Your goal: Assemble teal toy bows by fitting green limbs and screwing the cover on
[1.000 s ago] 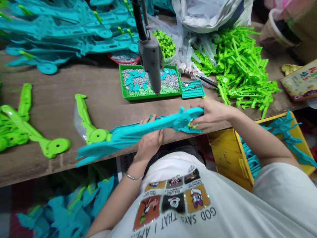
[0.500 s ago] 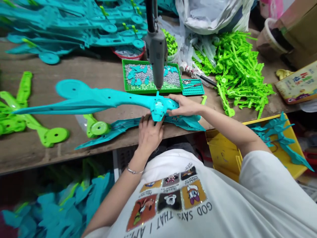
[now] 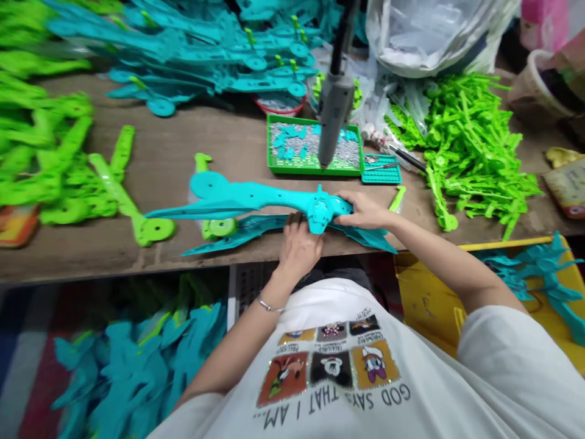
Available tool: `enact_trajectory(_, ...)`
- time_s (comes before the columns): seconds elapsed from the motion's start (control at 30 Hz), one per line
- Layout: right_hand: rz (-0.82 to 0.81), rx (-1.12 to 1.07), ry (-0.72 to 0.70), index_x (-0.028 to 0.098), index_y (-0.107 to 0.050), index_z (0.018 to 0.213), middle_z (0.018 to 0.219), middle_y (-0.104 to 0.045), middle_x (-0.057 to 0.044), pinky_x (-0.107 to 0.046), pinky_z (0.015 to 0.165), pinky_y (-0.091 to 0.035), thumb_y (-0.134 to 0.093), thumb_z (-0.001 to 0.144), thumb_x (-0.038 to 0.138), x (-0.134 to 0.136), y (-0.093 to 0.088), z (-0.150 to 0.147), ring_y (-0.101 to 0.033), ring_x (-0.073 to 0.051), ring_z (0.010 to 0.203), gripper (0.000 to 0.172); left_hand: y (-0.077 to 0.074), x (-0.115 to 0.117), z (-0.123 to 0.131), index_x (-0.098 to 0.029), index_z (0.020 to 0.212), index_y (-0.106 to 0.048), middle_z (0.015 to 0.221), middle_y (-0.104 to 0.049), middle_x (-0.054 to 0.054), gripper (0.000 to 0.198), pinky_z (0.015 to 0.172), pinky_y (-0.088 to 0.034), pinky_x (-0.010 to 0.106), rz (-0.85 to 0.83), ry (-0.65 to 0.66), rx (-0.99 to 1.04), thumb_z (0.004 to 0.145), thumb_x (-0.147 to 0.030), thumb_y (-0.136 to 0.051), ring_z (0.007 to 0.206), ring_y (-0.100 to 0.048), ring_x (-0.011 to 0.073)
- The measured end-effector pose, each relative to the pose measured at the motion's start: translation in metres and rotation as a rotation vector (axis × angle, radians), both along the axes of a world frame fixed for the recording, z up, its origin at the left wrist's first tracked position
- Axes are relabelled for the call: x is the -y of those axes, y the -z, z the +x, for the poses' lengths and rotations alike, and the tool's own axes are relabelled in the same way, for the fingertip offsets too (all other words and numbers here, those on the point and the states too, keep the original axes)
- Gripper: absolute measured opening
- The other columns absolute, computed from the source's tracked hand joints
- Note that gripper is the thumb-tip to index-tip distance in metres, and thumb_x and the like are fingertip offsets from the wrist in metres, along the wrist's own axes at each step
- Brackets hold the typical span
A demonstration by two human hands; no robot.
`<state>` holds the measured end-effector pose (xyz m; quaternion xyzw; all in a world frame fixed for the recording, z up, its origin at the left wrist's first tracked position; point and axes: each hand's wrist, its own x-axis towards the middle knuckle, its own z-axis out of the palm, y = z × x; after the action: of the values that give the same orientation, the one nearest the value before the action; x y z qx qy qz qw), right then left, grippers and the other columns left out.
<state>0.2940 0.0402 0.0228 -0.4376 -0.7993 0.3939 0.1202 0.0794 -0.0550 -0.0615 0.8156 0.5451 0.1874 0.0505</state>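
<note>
A long teal plastic toy part lies across the front of the wooden bench, over a second teal part. My left hand grips its hub from below at the bench edge. My right hand closes on the hub's right side. A grey electric screwdriver hangs just above and behind the hub. Behind it sits a green tray with screws and small teal pieces.
Heaps of teal parts fill the back left, green parts the left, green sprues the right. A small teal tray sits beside the green one. A yellow crate with teal parts stands lower right; more teal parts lie on the floor.
A second teal part came up onto the first, its long end swinging out to the left; it now lies lower on the bench. Both hands shifted to its hub.
</note>
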Motion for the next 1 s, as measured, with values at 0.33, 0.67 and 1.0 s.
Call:
enact_trajectory(0.33,0.088,0.164,-0.111,0.019,-0.054,0.151,0.097,-0.055,-0.006,-0.04,0.091,-0.049,-0.074,0.083,0.052,0.003,0.016,-0.004,-0.061,-0.026,0.093,0.078,0.004,0.005,-0.002,-0.011,0.147,-0.054,0.138,-0.065,0.022,0.055,0.114,-0.044,0.049,-0.057,-0.025,0.098,0.104,-0.045,-0.047,0.133,-0.058,0.0321)
enact_trajectory(0.67,0.029,0.219,-0.117,0.02,-0.055,0.151,0.098,-0.054,-0.006,-0.043,0.096,-0.05,-0.071,0.086,0.055,-0.002,0.018,-0.005,-0.062,-0.026,0.095,0.076,-0.006,0.005,-0.008,-0.006,0.15,-0.049,0.16,-0.042,0.026,0.061,0.122,-0.032,0.049,-0.052,0.075,0.02,0.103,-0.045,-0.05,0.152,-0.037,0.0333)
enact_trajectory(1.0,0.016,0.189,-0.107,0.021,-0.056,0.15,0.1,-0.059,-0.006,-0.042,0.096,-0.05,-0.072,0.086,0.056,-0.001,0.023,-0.004,-0.063,-0.027,0.098,0.075,-0.008,0.015,-0.03,-0.013,0.131,-0.065,0.137,-0.063,0.019,0.039,0.118,-0.04,0.052,0.031,0.2,0.004,0.102,-0.036,-0.054,0.135,-0.055,0.0326)
